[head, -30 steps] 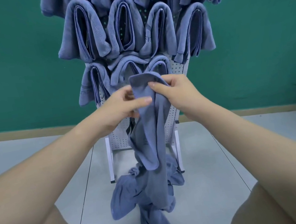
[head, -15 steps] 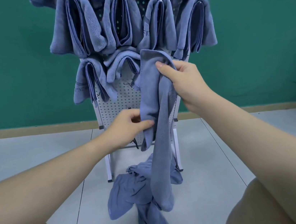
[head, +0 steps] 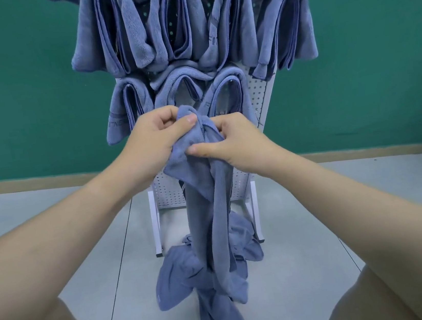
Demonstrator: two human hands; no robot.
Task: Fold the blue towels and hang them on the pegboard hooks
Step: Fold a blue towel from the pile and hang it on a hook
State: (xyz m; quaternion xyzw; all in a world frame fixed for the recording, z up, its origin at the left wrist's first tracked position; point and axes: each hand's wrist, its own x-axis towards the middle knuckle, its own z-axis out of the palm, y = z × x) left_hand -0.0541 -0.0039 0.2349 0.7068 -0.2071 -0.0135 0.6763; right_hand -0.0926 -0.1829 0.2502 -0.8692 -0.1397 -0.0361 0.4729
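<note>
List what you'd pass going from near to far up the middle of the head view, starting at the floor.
Pile of towels on the floor → held towel hanging down → left hand and right hand gripping its top → hung towels on the pegboard → green wall.

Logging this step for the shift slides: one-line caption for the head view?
Both hands, left hand and right hand, grip a blue towel before the towel-hung pegboard.

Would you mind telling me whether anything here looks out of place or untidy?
Yes: a crumpled heap of blue towels lies on the floor tiles at the foot of the pegboard stand, unfolded, unlike the folded towels hanging above.
</note>
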